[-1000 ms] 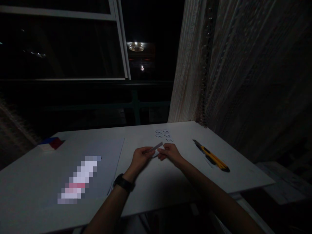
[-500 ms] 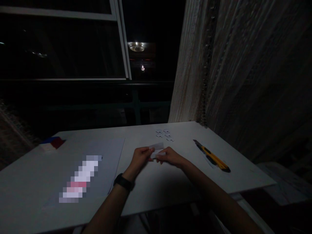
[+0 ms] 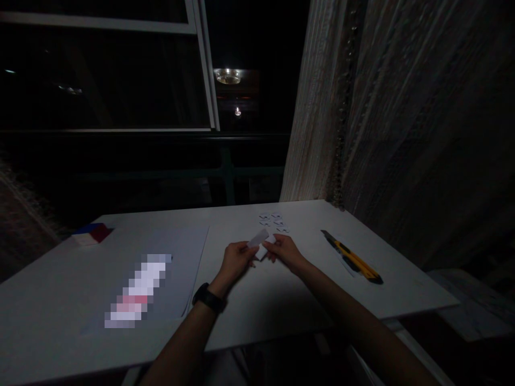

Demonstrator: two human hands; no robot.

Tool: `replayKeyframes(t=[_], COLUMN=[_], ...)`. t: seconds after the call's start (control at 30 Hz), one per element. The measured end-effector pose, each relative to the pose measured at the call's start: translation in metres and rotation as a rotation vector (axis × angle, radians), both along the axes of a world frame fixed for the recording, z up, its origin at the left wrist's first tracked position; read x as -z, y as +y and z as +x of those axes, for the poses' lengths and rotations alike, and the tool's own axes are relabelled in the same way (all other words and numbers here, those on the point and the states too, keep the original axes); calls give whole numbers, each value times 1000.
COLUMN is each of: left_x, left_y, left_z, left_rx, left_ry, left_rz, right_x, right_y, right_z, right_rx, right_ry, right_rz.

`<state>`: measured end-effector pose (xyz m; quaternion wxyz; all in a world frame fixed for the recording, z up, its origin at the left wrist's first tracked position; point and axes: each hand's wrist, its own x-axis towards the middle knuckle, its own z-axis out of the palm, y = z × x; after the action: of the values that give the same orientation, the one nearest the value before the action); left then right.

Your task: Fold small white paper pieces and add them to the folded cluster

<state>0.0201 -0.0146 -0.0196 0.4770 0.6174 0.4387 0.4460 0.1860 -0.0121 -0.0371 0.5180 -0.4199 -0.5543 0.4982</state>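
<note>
Between my two hands is a small piece of white paper (image 3: 259,239), which looks folded or made of two layers, held just above the table. My left hand (image 3: 237,259), with a dark watch on its wrist, pinches the paper's left side. On the right side, my right hand (image 3: 286,250) has its thumb and fingers closed on the same paper. Several small paper pieces with dark marks (image 3: 276,222) lie on the table just beyond my hands.
A yellow and black utility knife (image 3: 356,260) rests on the white table (image 3: 241,327) at the right. White sheets (image 3: 189,257) lie at the left, with a blurred-out item (image 3: 139,289) on them. A colored cube (image 3: 92,234) sits far left; a curtain (image 3: 309,107) hangs behind.
The paper has turned from roughly level to a slant between my hands. Both hands remain on it, with the fingers slightly shifted. The whole view has moved a little.
</note>
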Motion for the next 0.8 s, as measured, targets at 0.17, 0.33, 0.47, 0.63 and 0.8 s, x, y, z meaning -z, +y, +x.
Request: replayKeyframes(t=[0.17, 0.33, 0.47, 0.63, 0.8], left_x=[0, 4, 2, 1, 2], left_y=[2, 2, -1, -1, 1], left_z=[-1, -1, 0, 0, -1], left_rx=[5, 54, 41, 45, 91], left_ry=[-102, -54, -34, -111, -156], left_rz=[-74, -65, -57, -103, -148], right_x=[1, 3, -1, -6, 0], right_y=[1, 1, 0, -3, 1], right_z=[-1, -2, -3, -3, -2], right_rx=[23, 71, 64, 48, 114], right_ry=[18, -124, -112, 30, -3], right_rz=[33, 44, 46, 67, 117])
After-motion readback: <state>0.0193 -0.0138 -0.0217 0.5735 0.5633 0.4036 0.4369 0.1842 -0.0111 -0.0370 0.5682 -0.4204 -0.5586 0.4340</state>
